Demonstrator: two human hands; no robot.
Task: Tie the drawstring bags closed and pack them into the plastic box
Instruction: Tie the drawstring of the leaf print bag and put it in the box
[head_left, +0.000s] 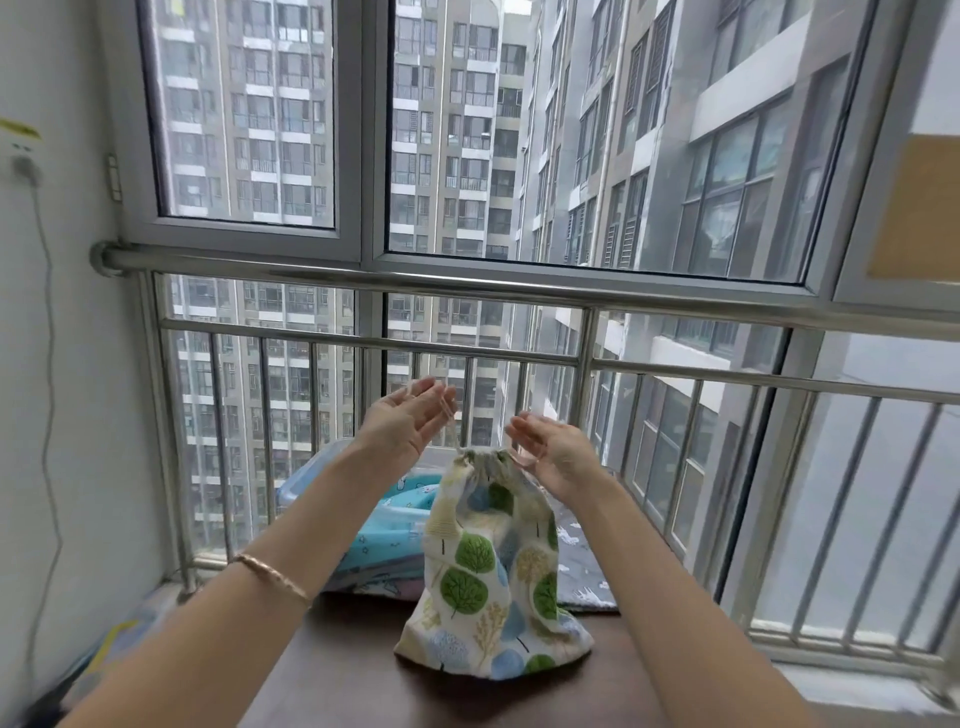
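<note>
A window (249, 114) and railing (467, 283) fill most of the view, with tower blocks beyond. Below them is a dark surface (337, 665). The box (311, 473) sits at its far side by the railing, with blue printed cloth (400, 525) in it, probably bags already packed. Grey cloth (582, 566) lies just to its right.

The bag (488, 571), printed with trees, stands upright on the surface in front of the box, its neck already gathered. The left hand (405, 426) is raised above and to the left of the neck, palm showing and fingers nearly straight. The cord (451, 421) runs up from the neck to those fingers and seems to be carried rather than pinched. The right hand (558, 460) is just beside the neck with its fingers loosely extended. A loop of cord lies against it, but blur hides whether it is pinched or only hooked. A bracelet (270, 574) circles the left wrist.

The step in hand looks like the tying. To do it well, keep both ends taut and pull evenly outward so the gathers stay closed. Then cross the ends low, close against the neck — a knot formed high on slack cord would let the mouth reopen. The bag is light and only standing, so a lopsided pull would likely tip it. After that, it has only a short way to go to the box.

No brand, label or readable writing shows anywhere — only the printed patterns.
</note>
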